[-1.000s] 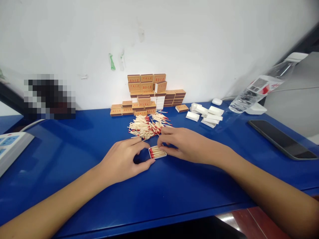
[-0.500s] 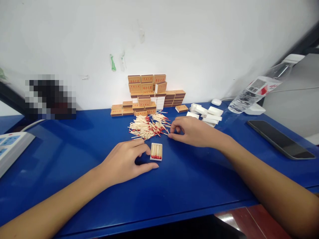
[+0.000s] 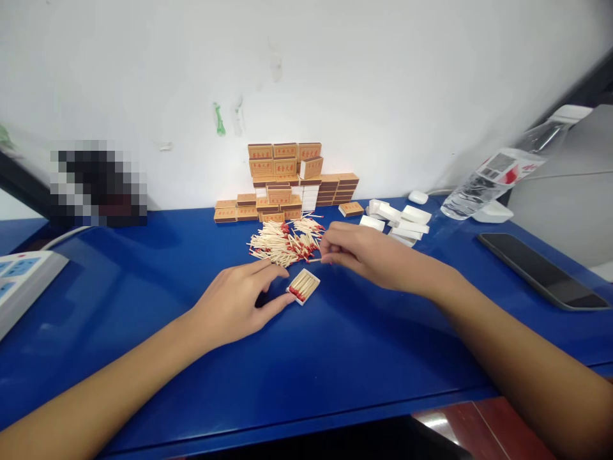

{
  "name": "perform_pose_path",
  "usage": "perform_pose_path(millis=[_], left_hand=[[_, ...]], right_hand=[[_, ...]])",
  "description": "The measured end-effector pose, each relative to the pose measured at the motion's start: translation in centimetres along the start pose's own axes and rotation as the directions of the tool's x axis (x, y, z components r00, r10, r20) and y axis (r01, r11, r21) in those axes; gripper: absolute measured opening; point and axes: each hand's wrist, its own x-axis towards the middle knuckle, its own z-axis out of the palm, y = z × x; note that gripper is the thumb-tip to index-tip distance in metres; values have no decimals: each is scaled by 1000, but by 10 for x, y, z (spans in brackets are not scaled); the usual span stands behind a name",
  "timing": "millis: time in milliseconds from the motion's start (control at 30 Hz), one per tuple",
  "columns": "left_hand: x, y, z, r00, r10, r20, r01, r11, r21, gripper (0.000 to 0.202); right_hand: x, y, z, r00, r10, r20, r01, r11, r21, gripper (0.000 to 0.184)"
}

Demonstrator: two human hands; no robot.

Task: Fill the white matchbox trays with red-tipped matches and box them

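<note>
A small white matchbox tray [image 3: 303, 285] with red-tipped matches in it lies on the blue table [image 3: 335, 358]. My left hand [image 3: 237, 301] rests beside it, thumb and forefinger touching the tray's left end. My right hand [image 3: 368, 252] hovers just right of the loose pile of matches [image 3: 285, 241], its fingers pinched on a few matches that point left toward the pile.
Stacked brown matchboxes [image 3: 287, 182] stand against the white wall. Several empty white trays [image 3: 400, 220] lie to the right, with a tilted water bottle [image 3: 493, 176] and a black phone [image 3: 543, 268] beyond. A power strip [image 3: 22, 281] sits at far left.
My right hand left the tray, reached to the pile's right edge and pinched up matches. The tray has turned under my left hand's fingers.
</note>
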Motion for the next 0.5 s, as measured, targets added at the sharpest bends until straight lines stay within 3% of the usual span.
perform_pose_path(millis=[133, 300, 500], left_hand=[[1, 1, -2, 998, -55, -5, 55, 998, 8, 41], [-1, 4, 2, 1000, -5, -18, 5, 1000, 18, 42], [0, 2, 4, 999, 38, -3, -38, 999, 15, 38]], right_hand=[[2, -20, 10, 996, -50, 69, 56, 995, -87, 15], [3, -29, 17, 994, -71, 86, 89, 971, -220, 12], [-4, -35, 14, 986, -107, 127, 126, 980, -153, 16]])
